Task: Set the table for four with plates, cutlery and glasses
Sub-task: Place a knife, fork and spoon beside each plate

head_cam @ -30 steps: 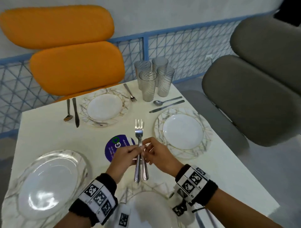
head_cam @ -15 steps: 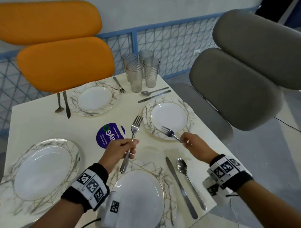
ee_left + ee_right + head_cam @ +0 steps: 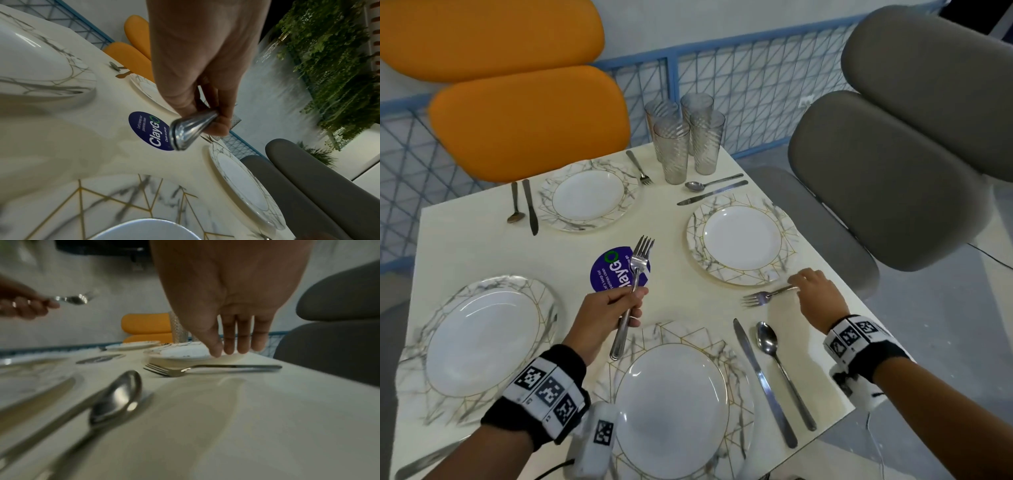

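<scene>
My left hand (image 3: 619, 305) (image 3: 209, 116) grips a steel fork (image 3: 640, 263) (image 3: 191, 129) by its handle, tines up, above the table's middle; a second fork looks stacked under it. Another fork (image 3: 767, 296) (image 3: 205, 368) lies flat on the table just in front of the right plate (image 3: 698, 253). My right hand (image 3: 796, 282) (image 3: 232, 352) hovers at that fork's handle end with straight fingers, holding nothing. A near plate (image 3: 688, 337), a left plate (image 3: 541, 298) and a far plate (image 3: 551, 219) are also laid. Several glasses (image 3: 681, 137) stand bunched at the far corner.
A knife (image 3: 763, 383) and spoon (image 3: 777, 363) lie right of the near plate. The right and far plates each have a knife and spoon; the far one also has a fork (image 3: 640, 168). A purple sticker (image 3: 613, 270) marks the centre. An orange chair (image 3: 527, 120) and a grey chair (image 3: 887, 171) flank the table.
My right hand drew one fork out of the bundle, carried it to the right, laid it in front of the right plate and let go. The left hand kept its grip.
</scene>
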Action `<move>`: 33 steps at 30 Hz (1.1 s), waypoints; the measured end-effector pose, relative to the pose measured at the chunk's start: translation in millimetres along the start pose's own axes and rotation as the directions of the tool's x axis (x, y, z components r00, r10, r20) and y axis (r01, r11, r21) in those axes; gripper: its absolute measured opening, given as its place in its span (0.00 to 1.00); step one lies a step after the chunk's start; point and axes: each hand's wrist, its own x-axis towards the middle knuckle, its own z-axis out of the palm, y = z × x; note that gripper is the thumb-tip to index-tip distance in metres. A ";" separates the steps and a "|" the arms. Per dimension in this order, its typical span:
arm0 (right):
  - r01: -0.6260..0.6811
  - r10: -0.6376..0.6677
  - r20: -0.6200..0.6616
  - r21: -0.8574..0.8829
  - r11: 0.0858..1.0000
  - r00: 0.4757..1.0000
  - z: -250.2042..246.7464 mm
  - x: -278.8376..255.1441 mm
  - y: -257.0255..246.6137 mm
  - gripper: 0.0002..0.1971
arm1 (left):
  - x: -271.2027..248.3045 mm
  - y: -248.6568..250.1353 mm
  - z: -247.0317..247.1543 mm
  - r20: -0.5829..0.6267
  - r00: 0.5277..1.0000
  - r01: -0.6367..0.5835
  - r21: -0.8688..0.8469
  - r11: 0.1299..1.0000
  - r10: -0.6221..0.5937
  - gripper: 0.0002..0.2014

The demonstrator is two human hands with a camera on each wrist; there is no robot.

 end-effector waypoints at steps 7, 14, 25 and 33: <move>-0.093 0.099 -0.034 0.137 0.986 0.995 25.5 -21.5 -10.2 0.20 | 1.5 -2.3 -2.2 -0.023 1.000 0.009 -0.013 1.000 -0.009 0.06; -0.104 0.115 -0.077 0.141 0.985 0.990 28.4 -13.2 -0.4 0.20 | 2.9 1.0 -0.5 -0.006 1.000 0.007 -0.012 1.000 -0.007 0.07; -0.144 0.144 0.006 0.032 0.989 0.990 30.3 -6.4 4.0 0.22 | 5.1 0.1 -3.8 -0.002 1.000 0.021 -0.021 1.000 -0.021 0.07; -0.172 0.172 0.010 0.053 0.984 0.985 28.0 -8.3 -1.3 0.22 | 6.7 0.8 -4.1 -0.019 0.999 0.027 -0.010 1.000 -0.027 0.07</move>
